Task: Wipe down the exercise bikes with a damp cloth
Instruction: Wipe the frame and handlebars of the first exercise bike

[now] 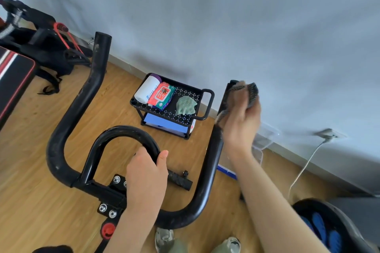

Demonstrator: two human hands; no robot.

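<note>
The black handlebar (61, 125) of an exercise bike fills the middle of the view. My left hand (147, 178) is closed around its inner loop. My right hand (240, 123) is raised at the right handlebar end and is shut on a dark, striped cloth (252, 93), which is blurred by motion. The cloth covers the tip of that bar end. A crumpled green cloth (186, 106) lies on the small black cart (208, 104) by the wall, apart from both hands.
The cart also holds a pack of wet wipes (162, 95) and a white roll (147, 89). A padded bench (14, 76) and black gear (41, 43) stand at left. A white cable (302, 170) runs from a wall socket. A red knob (108, 230) sits below the handlebar clamp.
</note>
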